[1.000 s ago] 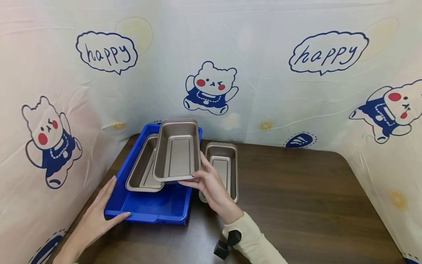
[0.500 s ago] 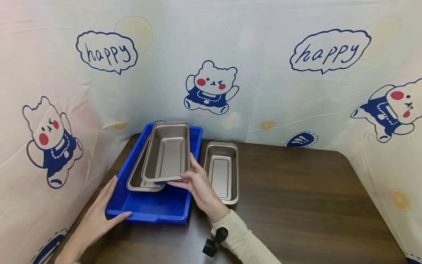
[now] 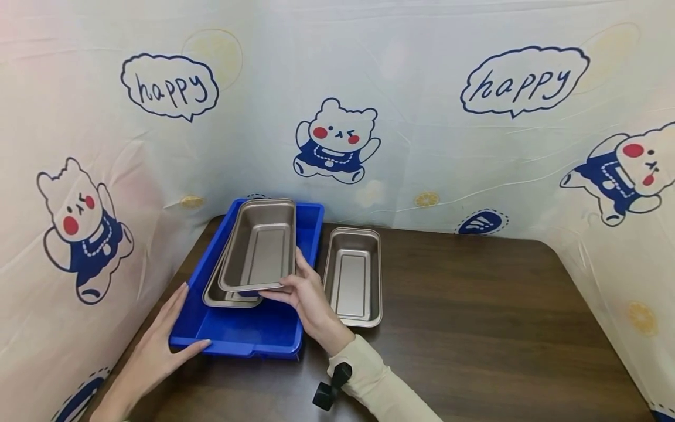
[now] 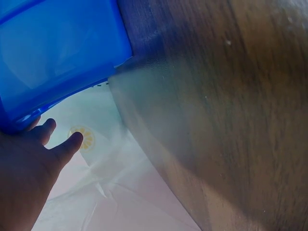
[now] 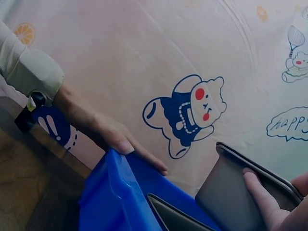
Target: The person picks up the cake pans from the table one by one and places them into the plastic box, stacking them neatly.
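My right hand pinches a bronze-grey loaf pan by its near right corner, thumb at the rim and fingers below. The pan is tilted over a blue plastic bin. A second loaf pan lies in the bin, mostly covered by the held one in the head view. Spread at the bin's near left corner, my left hand rests with straight fingers along the side and its thumb on the front rim. In the right wrist view, the held pan shows its outer wall against my right thumb.
A third loaf pan stands on the dark wooden table, just right of the bin. Printed cloth with bears and "happy" bubbles hangs around the table's back and sides. A black device is strapped at my right wrist.
My right hand has carried the held loaf pan leftward and slightly down, further over the pan in the bin. More of the third pan now shows. The left hand and bin have stayed put.
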Available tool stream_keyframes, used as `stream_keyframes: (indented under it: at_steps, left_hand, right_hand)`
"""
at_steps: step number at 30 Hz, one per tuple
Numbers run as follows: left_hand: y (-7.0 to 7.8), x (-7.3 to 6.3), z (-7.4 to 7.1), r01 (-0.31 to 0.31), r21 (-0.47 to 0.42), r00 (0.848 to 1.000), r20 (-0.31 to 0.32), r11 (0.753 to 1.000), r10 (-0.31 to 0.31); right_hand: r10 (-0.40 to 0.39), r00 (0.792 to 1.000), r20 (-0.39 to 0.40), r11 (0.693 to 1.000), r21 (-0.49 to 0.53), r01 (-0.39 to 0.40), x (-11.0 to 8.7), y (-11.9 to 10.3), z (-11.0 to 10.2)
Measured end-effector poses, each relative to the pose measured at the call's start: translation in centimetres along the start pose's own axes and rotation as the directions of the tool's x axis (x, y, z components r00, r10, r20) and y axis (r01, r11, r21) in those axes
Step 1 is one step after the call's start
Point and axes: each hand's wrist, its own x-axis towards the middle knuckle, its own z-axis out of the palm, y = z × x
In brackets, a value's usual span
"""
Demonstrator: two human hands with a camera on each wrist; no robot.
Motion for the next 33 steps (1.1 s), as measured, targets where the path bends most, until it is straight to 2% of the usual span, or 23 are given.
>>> stream_keyframes:
  at_steps: [8, 15, 22, 33]
  left_hand:
    - [-0.1, 0.0, 0.3, 0.012, -0.009, 1.0, 0.014, 1.0, -0.012]
    - [-0.2, -0.1, 0.2, -0.019, -0.017, 1.0, -0.014, 1.0, 0.019]
    - [-0.2, 0.0, 0.3, -0.002, -0.005, 1.0, -0.006, 1.0, 0.002]
    - [-0.1, 0.1, 0.3, -0.016, 0.004, 1.0, -0.019, 1.0, 0.016]
  right_hand:
    - [0.002, 1.0, -0.002, 1.0, 0.009, -0.002, 0.2, 1.1, 0.8]
    - [0.01, 1.0, -0.02, 1.0, 0.029, -0.01, 0.6, 2.2, 1.2]
    - [0.027, 0.999, -0.028, 0.999, 0.043, -0.026, 0.8, 2.7, 1.6]
    - [0.037, 0.999, -0.027, 0.999, 0.026, -0.037, 0.7, 3.6, 2.0]
